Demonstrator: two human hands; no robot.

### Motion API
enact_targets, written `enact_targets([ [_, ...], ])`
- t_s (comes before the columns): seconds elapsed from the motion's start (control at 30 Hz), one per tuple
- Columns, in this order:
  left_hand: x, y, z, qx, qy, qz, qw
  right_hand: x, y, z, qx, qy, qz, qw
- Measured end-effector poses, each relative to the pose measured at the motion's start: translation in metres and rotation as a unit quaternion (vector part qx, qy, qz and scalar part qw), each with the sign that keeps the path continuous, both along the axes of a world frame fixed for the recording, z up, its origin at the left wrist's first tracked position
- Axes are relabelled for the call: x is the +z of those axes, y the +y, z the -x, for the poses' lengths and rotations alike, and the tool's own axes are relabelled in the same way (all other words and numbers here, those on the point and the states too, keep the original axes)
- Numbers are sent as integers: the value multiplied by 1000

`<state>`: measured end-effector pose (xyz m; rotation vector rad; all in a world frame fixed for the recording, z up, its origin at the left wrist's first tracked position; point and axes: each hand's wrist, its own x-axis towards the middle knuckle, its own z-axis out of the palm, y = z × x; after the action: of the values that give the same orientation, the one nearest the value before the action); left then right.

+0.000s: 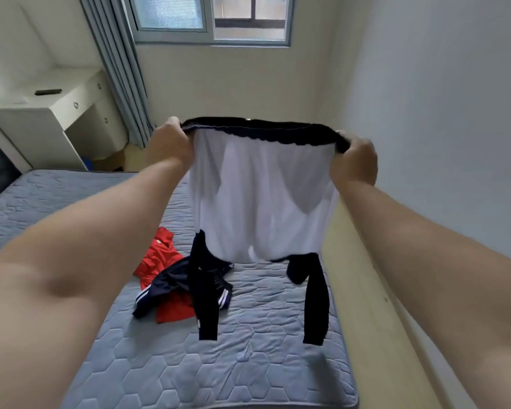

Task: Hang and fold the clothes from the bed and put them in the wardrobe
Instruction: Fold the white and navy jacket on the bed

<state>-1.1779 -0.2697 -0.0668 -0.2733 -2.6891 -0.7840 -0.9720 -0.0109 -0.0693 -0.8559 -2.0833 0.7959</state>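
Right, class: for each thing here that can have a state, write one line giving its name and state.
White top with black sleeves: held up, spread between both hands, sleeves dangling.
Left hand: grips the top's black edge.
Right hand: grips the same edge.
Red garment: crumpled on the mattress.
Navy striped garment: crumpled, lying partly over the red one.
Curtain: drawn aside.
Desk drawers: shut.

Three garments show: one white top [260, 196] with black sleeves, one red garment [157, 255] and one navy garment [163, 283] with white stripes. There are two hands, the left hand [171, 144] and the right hand [355, 160]. There is one bed [248, 367].
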Motion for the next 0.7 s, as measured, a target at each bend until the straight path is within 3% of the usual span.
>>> enact_targets([
  [0.07,9,-2,-4,-11,36,-81,996,10,-2,-4,16,59,-19,998],
  [0.2,-11,-14,-22,-84,91,-179,976,-1,-5,-15,62,67,-12,996],
  [0.3,-56,-31,-35,-132,70,-174,973,-33,-10,-30,88,40,69,993],
  [0.43,-156,-55,-54,-180,11,-19,983,-118,-10,-43,96,-97,138,981],
  [0.53,-246,-65,-68,-236,-21,67,969,-221,-8,-55,130,-254,102,953],
  [0.63,-342,-73,-85,-299,-57,229,924,-328,-13,-69,175,-413,70,891],
  [0.7,-405,-78,-100,-306,-118,365,872,-392,-22,-79,187,-481,65,854],
])
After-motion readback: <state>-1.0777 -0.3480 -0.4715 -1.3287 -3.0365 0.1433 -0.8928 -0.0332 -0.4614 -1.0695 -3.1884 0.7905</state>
